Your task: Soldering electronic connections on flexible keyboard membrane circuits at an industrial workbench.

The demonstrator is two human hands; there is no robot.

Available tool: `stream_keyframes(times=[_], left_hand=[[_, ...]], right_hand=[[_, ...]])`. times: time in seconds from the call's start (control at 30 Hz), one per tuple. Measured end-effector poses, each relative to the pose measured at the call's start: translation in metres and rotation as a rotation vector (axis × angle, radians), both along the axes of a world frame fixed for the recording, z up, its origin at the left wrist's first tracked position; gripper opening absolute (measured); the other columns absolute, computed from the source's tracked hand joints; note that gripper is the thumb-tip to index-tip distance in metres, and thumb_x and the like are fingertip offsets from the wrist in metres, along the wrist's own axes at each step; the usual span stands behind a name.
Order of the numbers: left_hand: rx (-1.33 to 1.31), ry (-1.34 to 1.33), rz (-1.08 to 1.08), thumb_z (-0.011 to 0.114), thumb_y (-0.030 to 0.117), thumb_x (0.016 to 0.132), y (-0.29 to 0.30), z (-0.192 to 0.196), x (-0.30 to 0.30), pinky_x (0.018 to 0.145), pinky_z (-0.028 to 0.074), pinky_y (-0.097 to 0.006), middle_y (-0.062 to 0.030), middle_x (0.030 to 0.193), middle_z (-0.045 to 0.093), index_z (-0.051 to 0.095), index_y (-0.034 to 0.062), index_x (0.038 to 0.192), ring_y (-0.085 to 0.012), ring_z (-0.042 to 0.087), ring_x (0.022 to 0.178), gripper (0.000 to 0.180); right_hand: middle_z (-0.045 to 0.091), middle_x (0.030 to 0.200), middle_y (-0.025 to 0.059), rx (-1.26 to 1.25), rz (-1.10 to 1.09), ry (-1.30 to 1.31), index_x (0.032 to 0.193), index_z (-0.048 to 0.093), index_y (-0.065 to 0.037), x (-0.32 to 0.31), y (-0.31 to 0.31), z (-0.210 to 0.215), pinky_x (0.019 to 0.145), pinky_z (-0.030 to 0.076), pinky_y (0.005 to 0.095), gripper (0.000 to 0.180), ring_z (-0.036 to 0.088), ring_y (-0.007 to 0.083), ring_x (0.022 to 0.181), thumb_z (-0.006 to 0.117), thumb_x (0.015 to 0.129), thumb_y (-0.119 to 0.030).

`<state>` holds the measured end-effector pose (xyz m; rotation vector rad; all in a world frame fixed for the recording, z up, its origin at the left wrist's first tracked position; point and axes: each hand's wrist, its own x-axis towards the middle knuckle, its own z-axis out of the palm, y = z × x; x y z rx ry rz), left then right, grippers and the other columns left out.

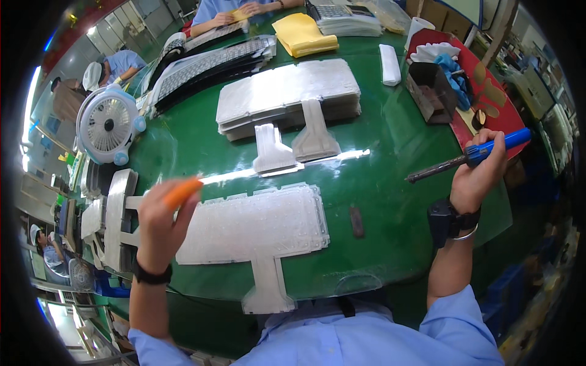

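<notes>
My right hand (479, 174) grips a soldering iron by its blue handle (517, 139). Its dark metal shaft points left over the green table (397, 183). My left hand (160, 219), smeared by motion, is raised over the left end of a near stack of flat, translucent sheets (250, 226). At its fingertips shows an orange cover (182, 193), apparently a finger cot; whether the fingers pinch anything cannot be made out. A wide tail from the stack reaches the table's near edge. A small dark bar (356, 222) lies to the right of these sheets.
Farther back lies a thicker stack of similar sheets (287, 88). A small fan (110, 125) stands left, near keyboard-like panels (210, 67). Yellow cloths (302, 33) lie behind. A red tray (506, 110) with a metal box (430, 91) sits right. A co-worker's hands (238, 13) are across.
</notes>
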<state>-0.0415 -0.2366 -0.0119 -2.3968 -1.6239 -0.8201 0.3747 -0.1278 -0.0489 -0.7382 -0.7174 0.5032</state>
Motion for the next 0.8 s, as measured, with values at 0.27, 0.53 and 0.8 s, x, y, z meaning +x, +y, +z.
stream_keyframes(times=[0.27,0.53,0.8], left_hand=[[0.105,0.4,0.203,0.067,0.024,0.08,0.147,-0.058,0.068,0.103,0.034,-0.041,-0.0173,0.131,0.049,0.063,0.0024,0.11,-0.0325,0.044,0.123,0.037],[0.111,0.269,0.038,0.057,0.007,0.079,0.173,-0.068,0.064,0.09,0.044,-0.039,-0.0083,0.104,0.064,0.064,0.0016,0.088,-0.0272,0.058,0.102,0.013],[0.109,0.217,0.06,0.057,0.007,0.081,0.16,-0.056,0.054,0.069,0.051,-0.034,-0.0085,0.101,0.066,0.067,0.0035,0.09,-0.0269,0.064,0.08,0.014]], right_hand=[[0.049,0.077,-0.001,-0.072,-0.068,-0.032,0.083,0.048,-0.008,-0.008,0.007,-0.007,0.061,0.036,0.0247,0.024,0.044,0.0081,0.067,0.053,0.092,-0.029],[0.049,0.076,0.0002,-0.023,-0.043,-0.039,0.083,0.047,-0.008,0.003,0.003,-0.003,0.061,0.036,0.0239,0.024,0.044,0.0085,0.067,0.053,0.093,-0.028],[0.049,0.075,0.0007,-0.008,-0.039,-0.019,0.082,0.048,-0.008,-0.002,0.005,-0.003,0.06,0.036,0.0243,0.024,0.044,0.0085,0.067,0.054,0.092,-0.028]])
